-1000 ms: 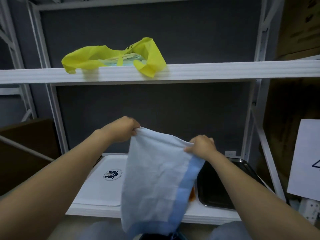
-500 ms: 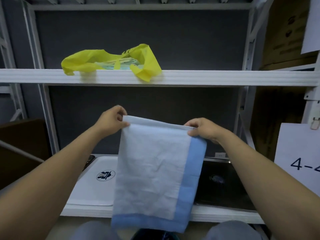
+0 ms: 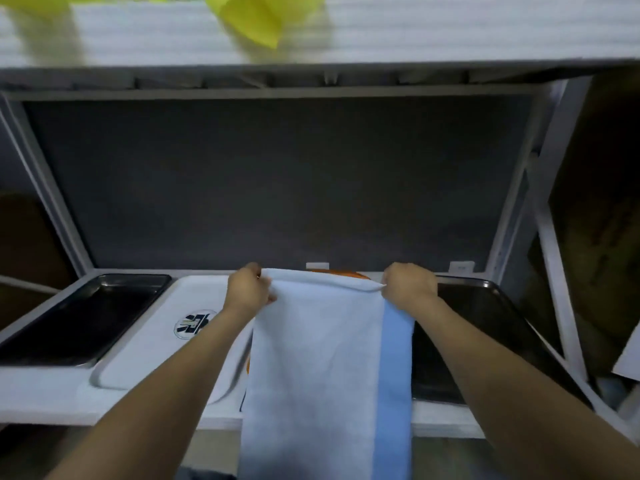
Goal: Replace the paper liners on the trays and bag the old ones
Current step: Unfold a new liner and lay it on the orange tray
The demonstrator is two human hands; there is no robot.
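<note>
A pale blue paper liner [image 3: 318, 368] with a darker blue band along its right side hangs flat in front of me. My left hand [image 3: 247, 289] pinches its top left corner and my right hand [image 3: 408, 285] pinches its top right corner. The liner is held over an orange tray [image 3: 337, 273], of which only a sliver of the far rim shows. A white tray [image 3: 145, 344] with a round logo lies to the left. Two dark metal trays sit on the shelf, one at the left [image 3: 79, 317] and one at the right [image 3: 485, 327].
A yellow bag [image 3: 259, 15] hangs over the edge of the upper white shelf [image 3: 415, 36]. White shelf posts [image 3: 554, 271] stand at the right, with brown boxes beyond them. A dark back panel closes the shelf bay.
My view has dropped towards the lower shelf. Both hands have carried the liner down and forward, over the orange tray, still pinching its top corners.
</note>
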